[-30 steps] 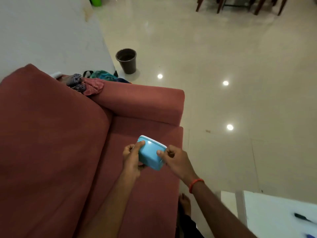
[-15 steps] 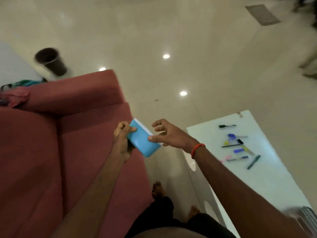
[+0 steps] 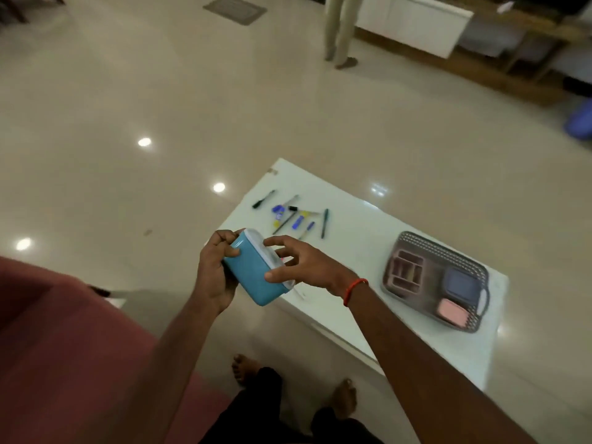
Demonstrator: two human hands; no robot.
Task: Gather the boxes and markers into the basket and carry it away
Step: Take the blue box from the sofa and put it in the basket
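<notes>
The left hand holds the blue box in the air over the desk's near-left edge, its grip closed round the box's left end; the right hand is spread loose over the lid, grip open, thumb touching the box's side; markers lie scattered far left on the desk; the basket sits at its right, holding a dark box and a pink box.

a white worktop stands on the glossy beige floor. two things lie on it, well apart: a loose scatter of markers toward its left end, and a grey perforated basket at the right end.
</notes>
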